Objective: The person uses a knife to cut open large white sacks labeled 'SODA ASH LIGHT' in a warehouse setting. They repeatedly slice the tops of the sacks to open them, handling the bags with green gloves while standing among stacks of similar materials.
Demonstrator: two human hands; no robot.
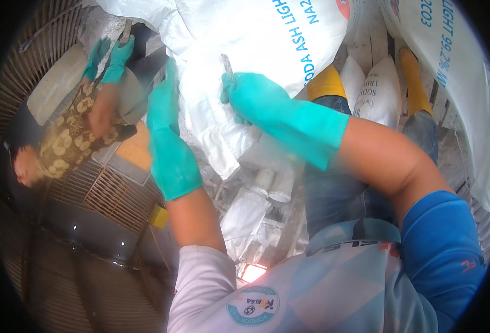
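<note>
My right hand (259, 100), in a long green glove, is closed around a narrow grey tool or strip (226, 65) against the big white woven bag (217, 28) with blue lettering. My left hand (164, 105), also gloved in green, is raised at the bag's left side, fingers closed beside another narrow grey item; what exactly it grips is hard to make out. Loose, crumpled white plastic of the bag hangs between and below my hands.
A co-worker's gloved hands (117, 58) hold a grey object at upper left, above metal grating (111, 197). Smaller white sacks (381, 94) lie at right, beside another big bag (450, 100). My yellow boots (325, 83) stand among them. White cylinders and packets (242, 219) lie below.
</note>
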